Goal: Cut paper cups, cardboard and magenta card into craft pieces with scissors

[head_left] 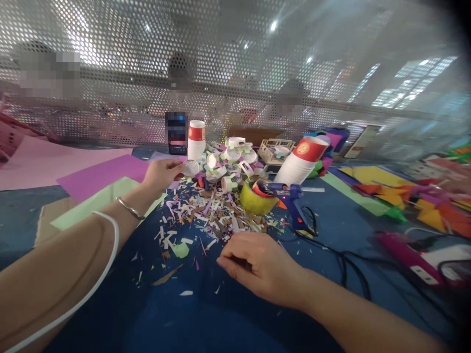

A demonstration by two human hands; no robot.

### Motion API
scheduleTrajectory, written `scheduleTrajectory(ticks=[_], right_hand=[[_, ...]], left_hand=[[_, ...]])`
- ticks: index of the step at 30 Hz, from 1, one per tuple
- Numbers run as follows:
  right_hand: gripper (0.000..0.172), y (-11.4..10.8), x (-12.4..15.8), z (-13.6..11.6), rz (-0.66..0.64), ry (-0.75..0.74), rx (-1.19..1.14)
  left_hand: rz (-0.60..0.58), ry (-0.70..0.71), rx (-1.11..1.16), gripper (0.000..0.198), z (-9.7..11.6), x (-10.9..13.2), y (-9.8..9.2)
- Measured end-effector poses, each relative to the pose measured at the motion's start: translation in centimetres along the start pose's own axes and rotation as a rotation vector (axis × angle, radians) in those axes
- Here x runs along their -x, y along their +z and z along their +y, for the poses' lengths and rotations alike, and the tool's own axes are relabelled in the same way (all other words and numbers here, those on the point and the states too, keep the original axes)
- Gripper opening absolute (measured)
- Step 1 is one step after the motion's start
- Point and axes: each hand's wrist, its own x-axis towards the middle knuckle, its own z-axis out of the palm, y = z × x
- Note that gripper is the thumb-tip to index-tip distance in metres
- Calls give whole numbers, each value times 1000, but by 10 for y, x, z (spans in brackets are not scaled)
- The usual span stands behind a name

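Between the thumb and fingers of my left hand point(165, 174) is a round white paper disc point(191, 168), held up at the left edge of a heap of cut paper-cup pieces point(230, 166). My right hand point(261, 264) rests loosely curled on the blue tabletop, in front of the paper scraps point(221, 213); nothing shows in its fingers. Beyond it, a blue hot glue gun point(294, 203) leans with its nose on a yellow tape roll point(257, 201). A glue stick juts from its back end.
A stack of red-and-white paper cups point(303, 159) leans at the back right; another stack point(196, 139) stands beside a phone point(176, 132). Coloured paper sheets point(99, 176) lie left. Black cables point(346, 260) run to a magenta power strip point(408, 257). A perforated metal screen point(228, 59) closes the back.
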Motion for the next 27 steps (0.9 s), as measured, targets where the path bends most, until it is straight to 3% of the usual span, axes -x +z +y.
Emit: scheduleTrajectory(ticks=[3, 6, 11, 17, 23, 27], right_hand=[[26, 1, -1, 0, 9, -1, 5], [26, 1, 0, 0, 7, -2, 7], [26, 0, 0, 0, -5, 15, 17], [26, -1, 0, 0, -6, 16, 18], [29, -2, 2, 0, -5, -3, 14], [29, 0, 2, 0, -6, 4, 28]], left_hand=[[36, 105, -124, 34, 3, -2, 6], [54, 227, -244, 44, 21, -3, 17], [-9, 298, -349, 23, 53, -19, 49], [-13, 280, -343, 16, 55, -33, 85], [34, 280, -289, 18, 46, -43, 78], [22, 330, -325, 33, 51, -41, 77]])
